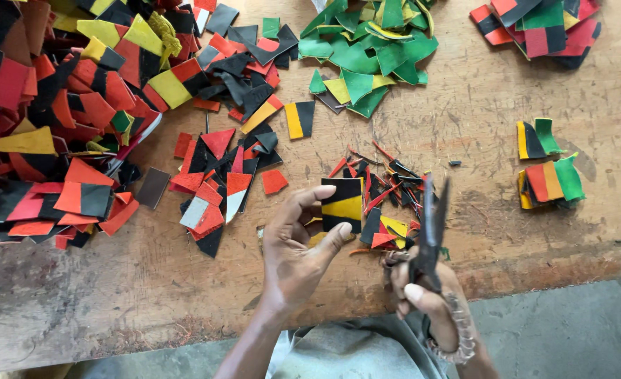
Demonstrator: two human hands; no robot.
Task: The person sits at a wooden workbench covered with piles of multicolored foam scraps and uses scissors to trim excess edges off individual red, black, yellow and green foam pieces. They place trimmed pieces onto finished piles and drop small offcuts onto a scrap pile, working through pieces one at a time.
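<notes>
- Over the worn wooden workbench (507, 231), the left hand (293, 256) is pinching a small rectangular leather piece (342, 203), black with a yellow diagonal band, between thumb and fingertips, holding it upright just above the bench edge.
- Beside it, the right hand (426, 298) is gripping a pair of dark scissors (431, 235); its fingers are closed through the loops, and the blades are pointing up and away, slightly parted, close to the piece but not touching it.
- Under and behind the blades, a small heap of thin red, black and yellow trimmings (384, 203) is lying on the bench.
- Farther off, a big pile of red, black and yellow offcuts (58, 119) is filling the left side, a green pile (370, 49) is sitting at the top, and two small neat stacks of striped pieces (549, 179) are resting to the right.
- Judging from the grip, a clean trim is calling for the piece to be held firm near the edge being cut, with the thumb kept clear of the blades, and fed deep into their throat rather than nipped at the tips.
</notes>
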